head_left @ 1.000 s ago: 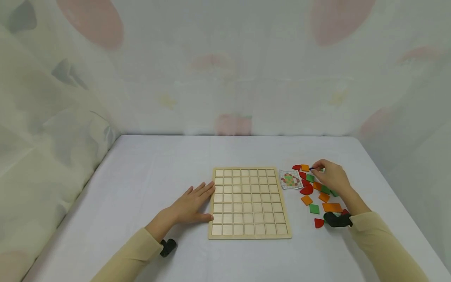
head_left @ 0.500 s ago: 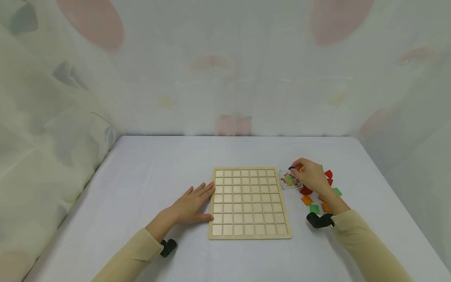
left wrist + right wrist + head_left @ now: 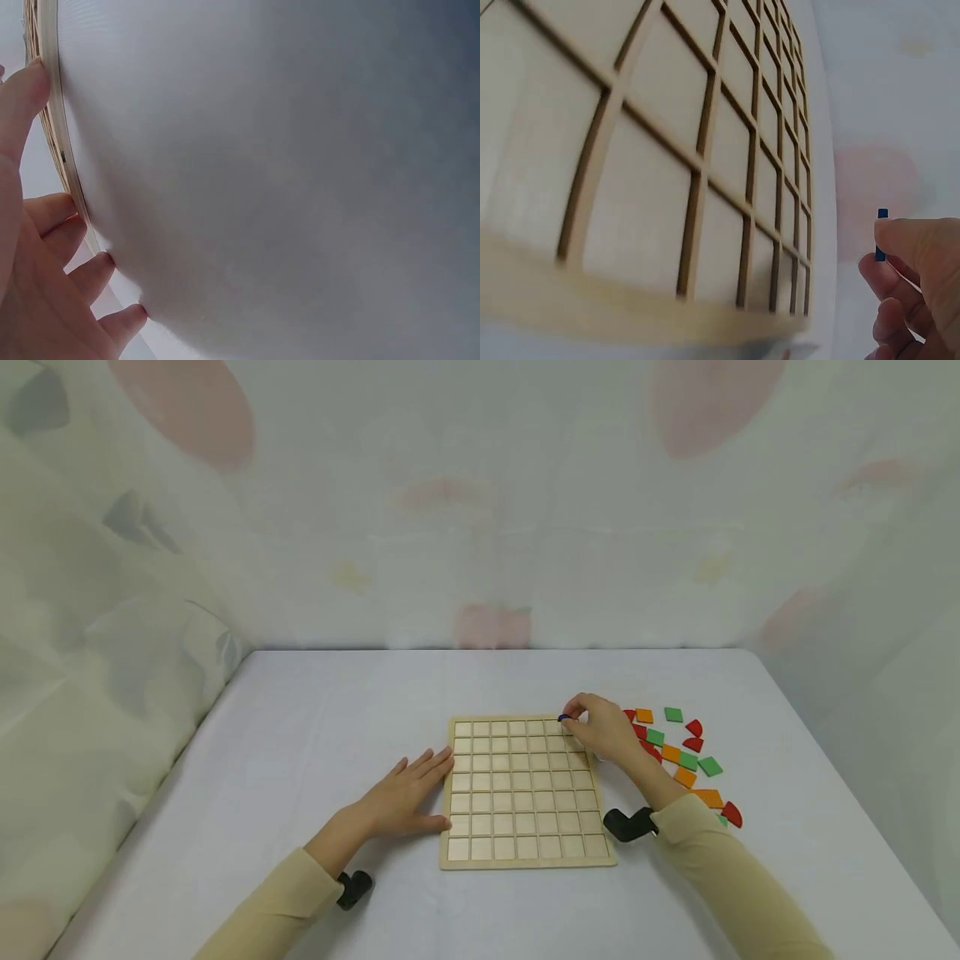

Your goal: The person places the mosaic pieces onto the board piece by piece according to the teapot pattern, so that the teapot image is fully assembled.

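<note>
A thin blue piece (image 3: 883,213), edge-on, is jutting leftward from the pinched thumb and finger of the right hand (image 3: 611,731), by the gridded board (image 3: 528,864)'s far right corner. The left hand (image 3: 401,797), fingers extended, grasping nothing, is touching the board's left edge. Coloured tiles (image 3: 671,753) are lying towards the bench (image 3: 337,718)'s right edge.

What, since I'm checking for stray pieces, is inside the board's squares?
The board shows bare squares wherever visible; in the head view, the right hand hides part of the far right corner.
</note>
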The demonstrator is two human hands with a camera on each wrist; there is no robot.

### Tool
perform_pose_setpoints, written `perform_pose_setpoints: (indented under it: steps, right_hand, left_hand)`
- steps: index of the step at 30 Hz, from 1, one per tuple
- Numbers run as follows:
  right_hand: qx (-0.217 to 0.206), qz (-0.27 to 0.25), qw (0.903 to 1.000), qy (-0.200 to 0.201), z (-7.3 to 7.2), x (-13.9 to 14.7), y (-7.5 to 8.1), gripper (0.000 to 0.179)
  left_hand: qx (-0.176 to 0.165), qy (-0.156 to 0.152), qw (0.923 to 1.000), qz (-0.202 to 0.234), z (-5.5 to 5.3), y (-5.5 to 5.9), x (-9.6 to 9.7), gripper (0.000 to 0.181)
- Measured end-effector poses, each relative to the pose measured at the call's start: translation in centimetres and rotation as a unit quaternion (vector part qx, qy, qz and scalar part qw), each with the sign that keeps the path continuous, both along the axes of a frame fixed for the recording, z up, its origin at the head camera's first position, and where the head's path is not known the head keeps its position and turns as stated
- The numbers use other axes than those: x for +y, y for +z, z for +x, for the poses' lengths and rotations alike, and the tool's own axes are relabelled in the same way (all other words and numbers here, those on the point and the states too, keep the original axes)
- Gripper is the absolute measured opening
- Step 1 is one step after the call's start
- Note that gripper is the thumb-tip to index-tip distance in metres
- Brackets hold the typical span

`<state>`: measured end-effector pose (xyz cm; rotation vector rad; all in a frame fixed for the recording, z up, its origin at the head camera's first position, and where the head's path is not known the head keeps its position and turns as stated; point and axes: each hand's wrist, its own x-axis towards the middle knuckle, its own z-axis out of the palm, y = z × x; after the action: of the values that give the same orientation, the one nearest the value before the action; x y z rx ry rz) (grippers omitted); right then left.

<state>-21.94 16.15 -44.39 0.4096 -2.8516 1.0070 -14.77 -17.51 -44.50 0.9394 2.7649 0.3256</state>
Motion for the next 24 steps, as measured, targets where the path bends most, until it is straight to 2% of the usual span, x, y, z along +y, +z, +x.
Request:
perform_pose_setpoints:
  steps: [10,15,24]
  right_hand:
    - [-0.015,-0.014,0.9989,0.043,-0.4,-3.3,-0.9,0.012]
    - [-0.004,-0.018,0.9982,0.056,-0.5,-4.6,-1.7,0.012]
    - [-0.007,-0.006,0.9991,0.042,-1.0,-5.9,-2.2,0.01]
  left_hand:
    - [0.0,-0.004,1.0,0.005,-0.1,-0.1,0.1,0.087]
    - [-0.004,-0.001,1.0,0.004,-0.1,-0.3,0.1,0.088]
    - [-0.008,0.002,0.9999,0.011,0.0,-0.1,0.1,0.087]
